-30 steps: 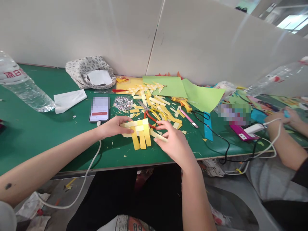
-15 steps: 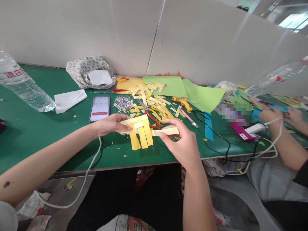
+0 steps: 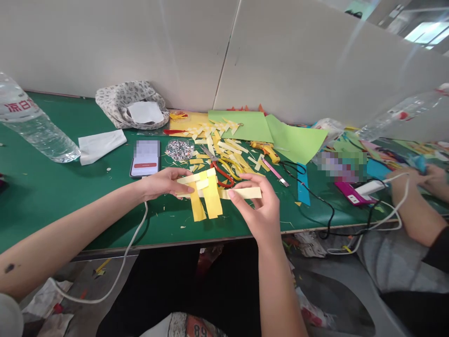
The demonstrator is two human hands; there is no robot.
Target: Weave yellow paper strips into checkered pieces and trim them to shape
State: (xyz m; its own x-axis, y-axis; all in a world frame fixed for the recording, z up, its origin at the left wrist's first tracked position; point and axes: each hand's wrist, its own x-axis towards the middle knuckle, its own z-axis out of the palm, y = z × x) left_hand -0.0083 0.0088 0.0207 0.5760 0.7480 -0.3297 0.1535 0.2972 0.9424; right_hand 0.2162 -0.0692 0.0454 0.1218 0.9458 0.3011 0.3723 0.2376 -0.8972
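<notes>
The two right-hand bright yellow flat paper strips, just now slightly apart, overlap — so the weave seems loose enough to slide. The woven yellow paper piece sits over the front of the green tabletop, tails hanging. The left hand pinches its left end; the right hand — thumb against curled fingers — grips a pale yellow paper strip.

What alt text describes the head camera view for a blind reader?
Left hand holds woven yellow paper strips; right hand grips a pale strip. Beyond them, scissors and paper scraps lie on a green table.
</notes>
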